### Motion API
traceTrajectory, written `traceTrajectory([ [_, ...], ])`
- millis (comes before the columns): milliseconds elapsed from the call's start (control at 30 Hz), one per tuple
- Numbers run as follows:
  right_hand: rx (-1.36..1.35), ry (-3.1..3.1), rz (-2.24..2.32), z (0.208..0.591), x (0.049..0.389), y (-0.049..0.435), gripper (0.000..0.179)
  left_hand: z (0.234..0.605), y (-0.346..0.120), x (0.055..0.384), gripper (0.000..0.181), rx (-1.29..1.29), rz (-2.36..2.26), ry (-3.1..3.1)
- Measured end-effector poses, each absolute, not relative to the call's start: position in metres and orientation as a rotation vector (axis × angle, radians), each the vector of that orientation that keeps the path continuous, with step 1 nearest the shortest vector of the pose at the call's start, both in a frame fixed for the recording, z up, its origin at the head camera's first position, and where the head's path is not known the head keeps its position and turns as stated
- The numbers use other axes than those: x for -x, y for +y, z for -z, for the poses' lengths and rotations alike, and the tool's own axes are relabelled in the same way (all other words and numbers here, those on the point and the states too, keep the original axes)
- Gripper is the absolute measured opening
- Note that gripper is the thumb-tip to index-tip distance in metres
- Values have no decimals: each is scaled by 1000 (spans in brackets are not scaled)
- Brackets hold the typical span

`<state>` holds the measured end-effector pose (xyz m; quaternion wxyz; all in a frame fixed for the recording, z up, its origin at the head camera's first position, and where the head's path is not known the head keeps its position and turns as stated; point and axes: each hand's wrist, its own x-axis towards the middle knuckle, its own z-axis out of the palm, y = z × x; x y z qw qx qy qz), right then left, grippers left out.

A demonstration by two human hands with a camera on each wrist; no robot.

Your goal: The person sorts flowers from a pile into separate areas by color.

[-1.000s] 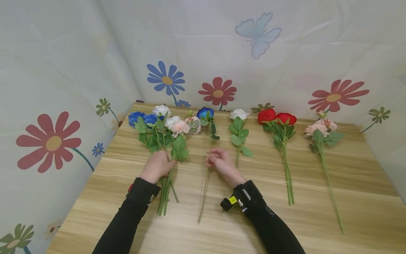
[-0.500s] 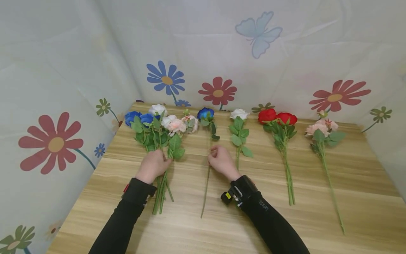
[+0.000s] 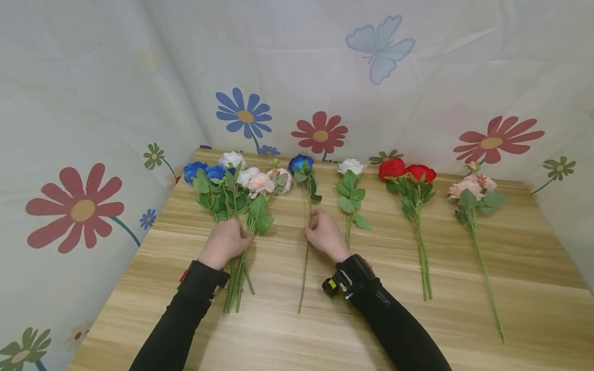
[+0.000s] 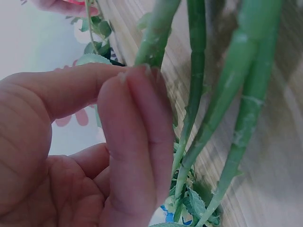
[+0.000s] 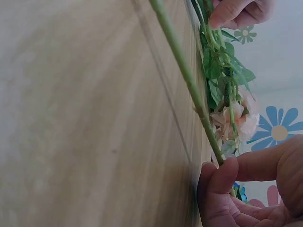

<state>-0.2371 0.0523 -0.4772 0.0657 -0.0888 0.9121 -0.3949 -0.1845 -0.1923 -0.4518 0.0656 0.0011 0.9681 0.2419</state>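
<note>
My left hand point(image 3: 225, 242) is over the stems of a mixed bunch of blue, white and pale pink flowers at the left of the table. In the left wrist view, its thumb and fingertips pinch a thick green stem point(image 4: 158, 33), with other stems point(image 4: 196, 56) beside it. To the right, my right hand point(image 3: 326, 234) pinches the thin stem point(image 5: 182, 61) of a single blue rose point(image 3: 300, 163) between thumb and fingers. That stem hangs slightly off the tabletop in the right wrist view, casting a shadow line.
Right of my right hand lies a white rose point(image 3: 351, 166). Farther right are two red flowers point(image 3: 419, 173) with their stems together, then a pale pink flower stem point(image 3: 484, 278). A printed curtain point(image 3: 297, 62) stands behind the wooden table point(image 3: 371, 330).
My right fingers have closed on the blue rose's stem, whose lower end has swung slightly right. My left hand and the bunch have shifted a little left.
</note>
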Motion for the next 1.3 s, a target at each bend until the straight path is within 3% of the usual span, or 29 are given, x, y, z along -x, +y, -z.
traceTrajectory([
  [500,259,2709,1250,479,232,55,48,455,-192,184,49,-152,-847,2901],
  [933,282,2734,1476,465,215,74,46,445,-185,176,19,-211,-996,2948],
  [1300,367,2703,1604,457,207,79,38,433,-188,168,18,-122,-1106,3027],
])
